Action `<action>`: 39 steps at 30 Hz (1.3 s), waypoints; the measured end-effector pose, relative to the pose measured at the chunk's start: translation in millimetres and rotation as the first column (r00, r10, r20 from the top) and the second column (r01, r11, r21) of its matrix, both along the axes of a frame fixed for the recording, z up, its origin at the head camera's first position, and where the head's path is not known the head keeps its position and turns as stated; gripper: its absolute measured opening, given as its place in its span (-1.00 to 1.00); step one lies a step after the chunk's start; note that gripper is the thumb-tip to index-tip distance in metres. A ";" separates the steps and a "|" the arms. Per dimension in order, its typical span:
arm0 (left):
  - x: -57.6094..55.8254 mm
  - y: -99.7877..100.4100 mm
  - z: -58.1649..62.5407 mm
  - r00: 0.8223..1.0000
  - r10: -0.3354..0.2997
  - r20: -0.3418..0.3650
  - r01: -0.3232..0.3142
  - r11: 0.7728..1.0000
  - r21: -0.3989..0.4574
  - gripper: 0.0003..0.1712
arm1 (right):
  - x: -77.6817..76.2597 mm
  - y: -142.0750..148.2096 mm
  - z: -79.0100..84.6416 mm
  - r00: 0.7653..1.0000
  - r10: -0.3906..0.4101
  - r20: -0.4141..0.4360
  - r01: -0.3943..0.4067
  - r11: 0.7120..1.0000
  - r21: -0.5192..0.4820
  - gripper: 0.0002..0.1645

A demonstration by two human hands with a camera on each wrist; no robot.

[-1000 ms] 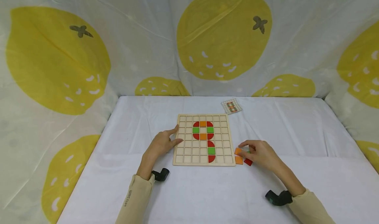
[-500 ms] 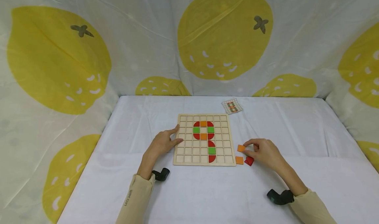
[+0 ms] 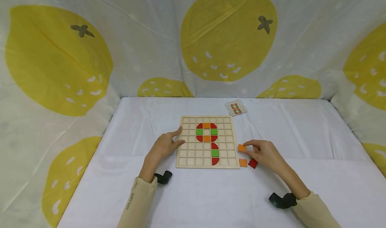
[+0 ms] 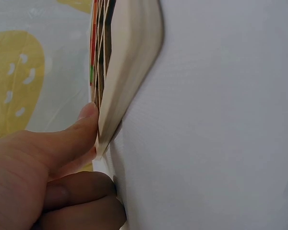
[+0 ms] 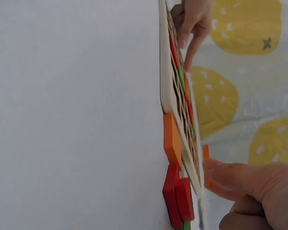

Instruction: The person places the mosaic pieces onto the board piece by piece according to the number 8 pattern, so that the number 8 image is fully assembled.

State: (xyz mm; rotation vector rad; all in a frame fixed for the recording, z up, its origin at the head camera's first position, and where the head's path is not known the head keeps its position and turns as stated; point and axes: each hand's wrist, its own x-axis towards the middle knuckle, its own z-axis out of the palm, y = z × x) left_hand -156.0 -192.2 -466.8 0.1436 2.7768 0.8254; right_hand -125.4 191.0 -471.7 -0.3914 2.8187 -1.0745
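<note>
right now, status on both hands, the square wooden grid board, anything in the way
Left hand touches left edge of board. Right hand pinches orange square tile, just right of board. Nothing visible between them.

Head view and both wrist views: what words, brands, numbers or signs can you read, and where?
"Lets": print on the left sleeve; its second word is too blurred to read surely.
"8", seemingly: figure on the small card; finer detail is too small.
"9"-like: coloured tiles on the wooden board.
Wrist views: no text.
</note>
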 end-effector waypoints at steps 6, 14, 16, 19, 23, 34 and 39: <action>-0.5 -0.2 0.7 1.000 0.002 0.004 -0.002 1.000 -0.007 -0.21 | -3.9 -32.6 1.2 0.994 0.079 0.081 -0.071 0.993 -0.095 -0.64; -0.1 -0.4 0.2 1.000 -0.006 -0.006 0.006 1.000 -0.001 -0.21 | -16.9 -75.0 -3.0 0.992 0.128 0.006 -0.127 0.987 -0.095 -0.70; -0.3 -0.3 0.4 1.000 -0.007 -0.007 0.007 1.000 0.003 -0.20 | -19.4 -81.9 -4.1 0.992 0.126 0.003 -0.125 0.988 -0.089 -0.71; -0.2 -0.3 0.6 1.000 -0.007 -0.009 0.007 1.000 0.005 -0.20 | -22.3 -90.1 -5.8 0.991 0.133 0.005 -0.132 0.988 -0.085 -0.71; 0.1 -0.7 0.6 1.000 -0.002 -0.007 0.002 1.000 0.002 -0.21 | -24.4 -98.9 -6.8 0.989 0.145 0.012 -0.143 0.985 -0.097 -0.70; 0.1 -1.4 -0.1 1.000 0.008 -0.010 -0.008 1.000 -0.015 -0.21 | -24.7 -104.4 -5.5 0.990 0.130 0.047 -0.125 0.987 -0.099 -0.64; 0.1 -1.5 0.0 1.000 0.007 -0.009 -0.007 1.000 -0.015 -0.22 | -24.9 -105.8 -8.1 0.992 0.123 0.035 -0.119 0.987 -0.105 -0.65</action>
